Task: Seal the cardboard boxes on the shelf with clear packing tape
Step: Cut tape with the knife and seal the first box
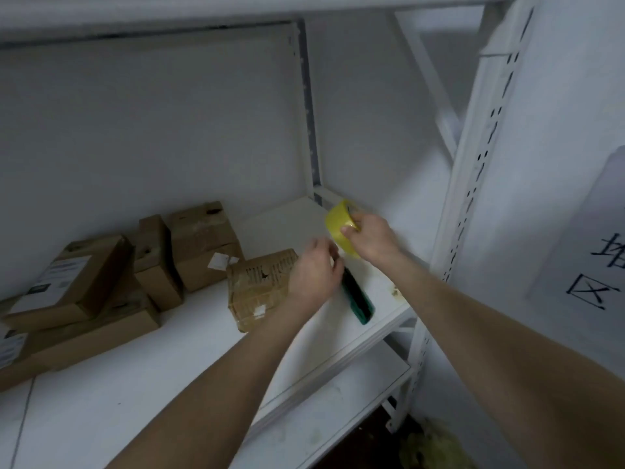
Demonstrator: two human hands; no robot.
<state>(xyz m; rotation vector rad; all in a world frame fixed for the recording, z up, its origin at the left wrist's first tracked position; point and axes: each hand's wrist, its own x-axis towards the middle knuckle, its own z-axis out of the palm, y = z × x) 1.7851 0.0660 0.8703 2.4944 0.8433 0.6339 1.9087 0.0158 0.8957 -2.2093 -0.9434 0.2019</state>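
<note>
**Desk:** What can go wrong here?

**Operator:** At the white shelf (382,286), I see two risks. The loose end of the tape could fold back and stick to itself or to the roll, since clear film is hard to find. Or the strip could be pulled crooked, because the nearest cardboard box (257,292) lies askew, just left of the hands. A green tool (358,301) lies below them and could be knocked toward the edge.

**Desk:** And the hands?

**Operator:** My right hand (370,236) is wrapped around the roll of tape (338,220) and lifts it clear of the shelf, thumb across its yellowish face. My left hand (313,269) has its fingers curled beside the roll. Motion blur hides whether it pinches the tape's end — I cannot tell. More boxes (199,242) are stacked further left, well apart from both hands.
</note>
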